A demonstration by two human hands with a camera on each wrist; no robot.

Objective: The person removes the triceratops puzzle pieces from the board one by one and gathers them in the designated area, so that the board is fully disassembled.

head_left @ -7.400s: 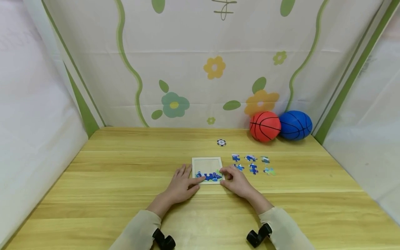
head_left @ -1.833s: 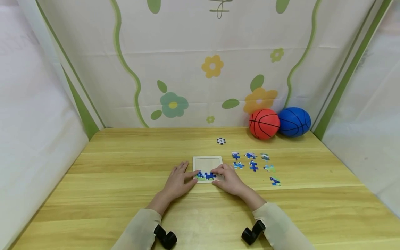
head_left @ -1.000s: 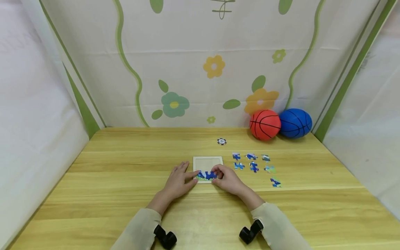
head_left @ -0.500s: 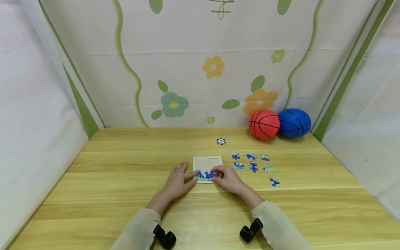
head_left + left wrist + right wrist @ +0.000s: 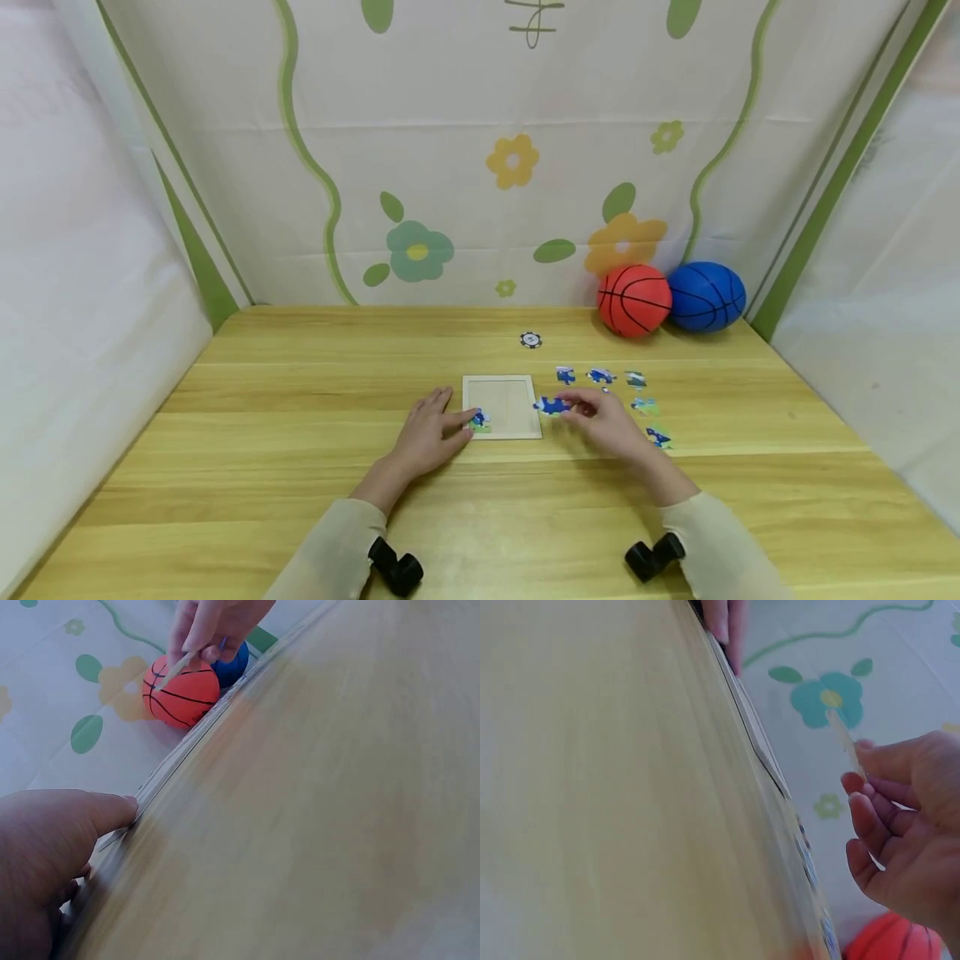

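A square wooden puzzle frame [image 5: 517, 433] lies on the table, with a blue-and-green corner jigsaw piece [image 5: 481, 423] in its near left corner. My left hand [image 5: 429, 437] rests at the frame's left side. Its index fingertip touches the corner piece, and the thumb is at the frame's near edge. Just right of the frame, my right hand [image 5: 609, 425] pinches a dark blue jigsaw piece [image 5: 552, 406] between thumb and fingers. The right wrist view shows that piece edge-on and raised above the table, with the other fingers curled loosely below.
Loose jigsaw pieces lie to the right, among them a blue one [image 5: 601, 376], a pale green one [image 5: 645, 406] and a dark blue one [image 5: 658, 436]; my right hand hides others. Behind are a round chip [image 5: 531, 340], a red ball [image 5: 635, 301] and a blue ball [image 5: 707, 297].
My right hand has lifted the dark blue jigsaw piece out of the frame and carried it right. Earlier, another piece went from the frame's near right corner to the table. My left hand stays put.
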